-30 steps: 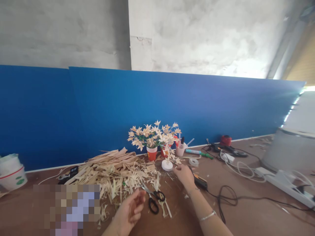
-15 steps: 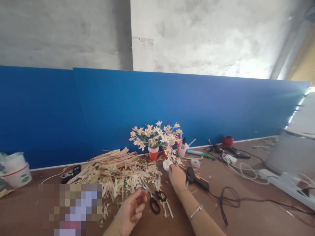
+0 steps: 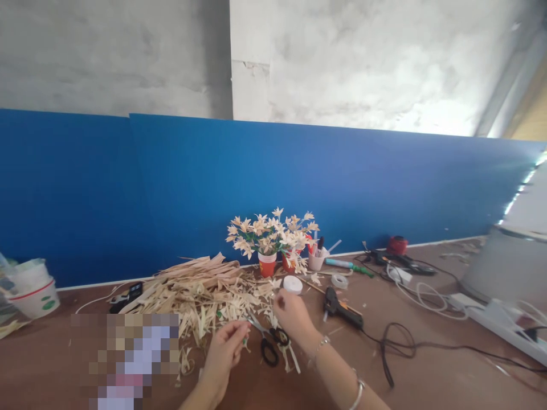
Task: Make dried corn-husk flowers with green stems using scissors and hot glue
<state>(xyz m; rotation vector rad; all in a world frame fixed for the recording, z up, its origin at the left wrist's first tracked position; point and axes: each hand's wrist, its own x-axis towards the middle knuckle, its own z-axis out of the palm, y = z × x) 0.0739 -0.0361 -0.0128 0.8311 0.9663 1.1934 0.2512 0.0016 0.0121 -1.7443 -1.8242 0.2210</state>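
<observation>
My left hand [image 3: 224, 356] is closed in a pinch at the front of the table; a speck of green shows below its fingertips, too small to name. Curled fingers of my right hand [image 3: 293, 313] hold a small pale flower [image 3: 276, 283], partly hidden by the hand. Between and below the hands lie black-handled scissors [image 3: 269, 352], blades toward the scraps. A roll of white tape [image 3: 293, 285] lies just beyond my right hand. Behind it, pale flowers [image 3: 260, 226] with green stems stand in a red cup [image 3: 267, 267].
Dry husk strips [image 3: 200, 290] are heaped left of centre. A black glue gun [image 3: 342, 308] with a trailing cord lies right, near a clear tape roll [image 3: 339, 281]. Farther right is a white power strip [image 3: 504, 330]. A white tub [image 3: 36, 299] stands far left, before a blue partition [image 3: 179, 182].
My right hand has moved left from beside the white tape, bringing the small flower along and uncovering the roll. My left hand's loosely curled fingers have come together in a pinch.
</observation>
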